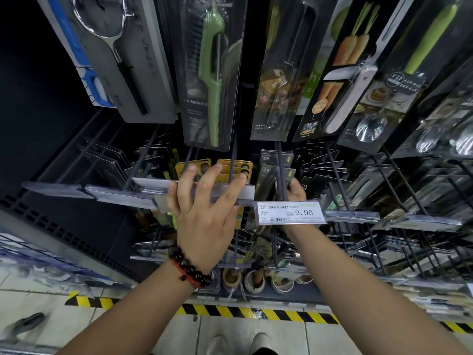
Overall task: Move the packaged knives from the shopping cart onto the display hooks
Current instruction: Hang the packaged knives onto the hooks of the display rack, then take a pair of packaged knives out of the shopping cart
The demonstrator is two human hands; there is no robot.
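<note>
My right hand (295, 192) reaches behind a price tag and grips the lower part of a dark packaged knife (271, 175), which sits against a black display hook (280, 172); whether the package is threaded on the hook is hidden. My left hand (204, 208), with a bead bracelet at the wrist, lies spread over the clear label strip (143, 184) of the neighbouring hooks. Its fingertips touch yellow packaged items (234, 166) hanging there. More dark knife packages (322, 172) hang on hooks to the right.
Above hang carded peelers and knives, among them a green peeler (212, 75). A 9.90 price tag (290, 213) juts out in front of my right wrist. Lower hooks carry more packages. A blurred blue-grey edge (30, 254) lies at lower left. Hazard tape (256, 313) marks the floor.
</note>
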